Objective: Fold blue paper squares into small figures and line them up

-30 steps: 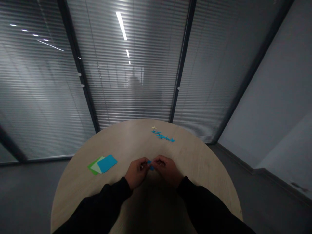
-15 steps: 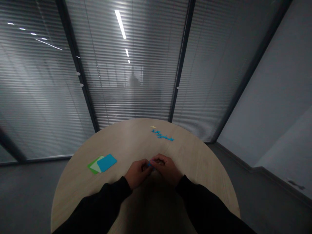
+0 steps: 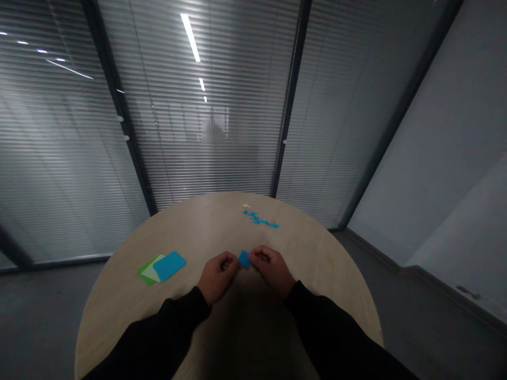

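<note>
Over the middle of a round wooden table [image 3: 325,253], my left hand [image 3: 216,274] and my right hand [image 3: 271,269] both pinch a small folded blue paper piece [image 3: 244,259] between their fingertips. Both hands are closed on it, knuckles up, with black sleeves behind them. At the far side of the table lies a row of several small blue folded paper shapes [image 3: 261,220]. One pale yellow folded shape [image 3: 246,206] lies at that row's far end.
A small stack of paper sheets [image 3: 162,266], blue on top of white and green, lies on the table to the left. Glass partitions with blinds stand behind the table. A grey wall runs along the right, with grey floor all around.
The blue piece between my fingertips now shows more of its surface, as a small flat square. My hands have shifted slightly, and the view has drifted a little.
</note>
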`<state>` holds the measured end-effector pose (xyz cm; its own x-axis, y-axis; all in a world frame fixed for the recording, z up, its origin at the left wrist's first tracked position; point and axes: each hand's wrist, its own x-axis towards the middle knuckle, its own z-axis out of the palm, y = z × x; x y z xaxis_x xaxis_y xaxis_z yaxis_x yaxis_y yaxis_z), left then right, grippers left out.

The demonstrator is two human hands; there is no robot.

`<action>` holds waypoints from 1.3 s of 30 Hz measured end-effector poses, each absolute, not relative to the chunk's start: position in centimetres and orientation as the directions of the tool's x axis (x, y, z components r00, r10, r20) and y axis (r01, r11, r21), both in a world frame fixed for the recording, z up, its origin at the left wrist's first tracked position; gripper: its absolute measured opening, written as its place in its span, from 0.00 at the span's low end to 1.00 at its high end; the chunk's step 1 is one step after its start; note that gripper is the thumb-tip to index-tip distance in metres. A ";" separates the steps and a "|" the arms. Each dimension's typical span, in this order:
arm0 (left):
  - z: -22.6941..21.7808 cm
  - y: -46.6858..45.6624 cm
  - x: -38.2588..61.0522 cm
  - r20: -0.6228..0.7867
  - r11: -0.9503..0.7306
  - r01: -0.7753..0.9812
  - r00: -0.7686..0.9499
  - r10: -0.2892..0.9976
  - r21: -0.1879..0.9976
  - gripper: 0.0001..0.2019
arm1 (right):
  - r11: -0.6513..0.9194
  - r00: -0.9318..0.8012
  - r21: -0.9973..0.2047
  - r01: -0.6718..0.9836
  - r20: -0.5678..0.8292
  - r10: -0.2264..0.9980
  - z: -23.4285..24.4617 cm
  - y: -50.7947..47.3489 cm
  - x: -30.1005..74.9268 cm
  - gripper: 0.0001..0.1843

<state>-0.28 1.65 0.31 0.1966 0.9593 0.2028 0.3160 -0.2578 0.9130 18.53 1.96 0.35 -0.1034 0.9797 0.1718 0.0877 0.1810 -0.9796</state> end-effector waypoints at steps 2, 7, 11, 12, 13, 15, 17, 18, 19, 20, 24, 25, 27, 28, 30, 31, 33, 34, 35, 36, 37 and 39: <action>0.1 1.8 -0.4 0.207 -0.248 0.276 0.172 0.963 0.929 0.14 | 0.168 -0.121 -0.979 0.114 0.154 0.981 0.6 1.8 18.6 0.18; -0.2 2.1 -0.5 0.168 -0.206 0.174 0.211 0.963 0.963 0.17 | 0.173 -0.121 -0.977 0.125 0.158 0.980 0.4 1.8 18.6 0.18; 0.0 2.1 -0.4 0.140 -0.159 0.102 0.175 0.975 0.982 0.18 | 0.216 -0.137 -0.975 0.054 0.207 0.969 -0.3 1.9 18.4 0.18; 0.1 2.1 -0.4 0.126 -0.138 0.070 0.153 0.980 0.988 0.18 | 0.238 -0.135 -0.971 0.028 0.232 0.963 -0.4 2.0 18.3 0.19; 0.1 2.1 -0.3 0.110 -0.115 0.034 0.134 0.985 0.993 0.18 | 0.259 -0.136 -0.966 0.006 0.256 0.957 -0.6 2.0 18.2 0.21; 0.2 2.0 -0.2 0.077 -0.074 -0.031 0.121 0.990 0.997 0.18 | 0.282 -0.153 -0.959 -0.019 0.282 0.947 -0.9 2.1 18.0 0.23; 0.1 1.9 0.0 0.072 -0.065 -0.051 0.155 0.985 0.997 0.17 | 0.271 -0.152 -0.962 -0.046 0.274 0.950 -1.0 2.2 17.8 0.21; 0.1 1.8 0.1 0.083 -0.078 -0.034 0.192 0.978 0.996 0.16 | 0.260 -0.136 -0.964 -0.054 0.266 0.955 -1.0 2.2 17.8 0.19; 0.1 1.7 0.2 0.099 -0.102 -0.001 0.236 0.967 0.995 0.15 | 0.253 -0.113 -0.966 -0.052 0.258 0.960 -1.0 2.3 17.8 0.17; 0.1 1.6 0.3 0.116 -0.133 0.043 0.278 0.954 0.990 0.13 | 0.252 -0.091 -0.967 -0.038 0.255 0.963 -0.9 2.3 17.8 0.15; 0.4 1.3 0.4 0.161 -0.225 0.165 0.330 0.930 0.960 0.10 | 0.298 -0.143 -0.952 0.070 0.286 0.948 -0.4 2.1 18.2 0.13; 0.5 1.3 0.3 0.162 -0.221 0.156 0.324 0.932 0.963 0.11 | 0.321 -0.165 -0.943 0.087 0.304 0.938 -0.2 1.9 18.2 0.13; 0.4 1.4 0.2 0.141 -0.189 0.124 0.320 0.937 0.974 0.13 | 0.368 -0.194 -0.923 0.112 0.342 0.919 0.0 1.7 18.3 0.14; 0.3 1.6 0.2 0.131 -0.174 0.111 0.320 0.938 0.978 0.15 | 0.389 -0.202 -0.913 0.125 0.360 0.911 0.1 1.6 18.4 0.14; 0.1 1.7 0.1 0.118 -0.157 0.103 0.311 0.943 0.982 0.17 | 0.422 -0.208 -0.894 0.149 0.389 0.898 0.2 1.5 18.3 0.16; 0.0 1.8 0.0 0.117 -0.154 0.102 0.299 0.947 0.983 0.17 | 0.428 -0.200 -0.889 0.160 0.396 0.896 0.2 1.5 18.3 0.17; 0.0 1.9 0.0 0.118 -0.148 0.100 0.257 0.959 0.984 0.18 | 0.416 -0.153 -0.892 0.175 0.392 0.907 0.0 1.6 18.2 0.18; 0.0 1.9 0.0 0.117 -0.143 0.095 0.237 0.965 0.985 0.18 | 0.401 -0.119 -0.897 0.185 0.384 0.915 -0.1 1.7 18.1 0.19; 0.0 1.8 0.1 0.114 -0.135 0.080 0.220 0.969 0.988 0.19 | 0.383 -0.092 -0.902 0.198 0.372 0.924 -0.2 1.8 18.1 0.18; 0.0 1.8 0.1 0.112 -0.126 0.056 0.207 0.972 0.990 0.18 | 0.376 -0.081 -0.901 0.218 0.367 0.927 -0.3 1.8 18.0 0.17; 0.0 1.8 0.2 0.109 -0.117 0.028 0.202 0.973 0.993 0.19 | 0.378 -0.075 -0.892 0.246 0.372 0.925 -0.3 1.9 18.0 0.14; 0.1 1.7 0.3 0.101 -0.098 -0.023 0.204 0.974 0.995 0.19 | 0.393 -0.057 -0.871 0.297 0.394 0.917 -0.3 1.8 17.9 0.10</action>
